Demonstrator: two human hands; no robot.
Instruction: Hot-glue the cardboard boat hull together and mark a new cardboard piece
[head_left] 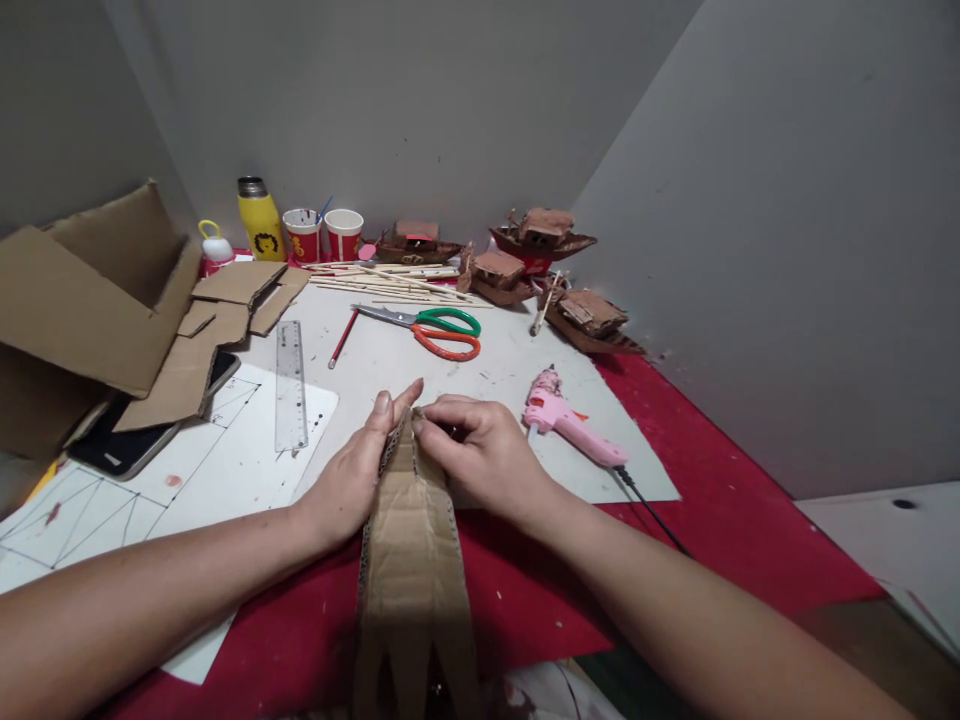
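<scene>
A long folded piece of corrugated cardboard stands in front of me, narrowing to a tip at its far end. Its near end is cut into strips. My left hand lies along the left side of the cardboard, thumb raised and fingers partly hidden behind it, steadying it. With thumb and forefinger, my right hand pinches the tip on the right. Right of that hand, a pink hot glue gun rests on its side. Beyond both hands lie scissors with green and orange handles.
Brown model boats line the back right, near thin wooden sticks. A clear ruler, red pencil, phone, cardboard scraps and a cardboard box occupy the left. Paper cups and a yellow bottle stand behind.
</scene>
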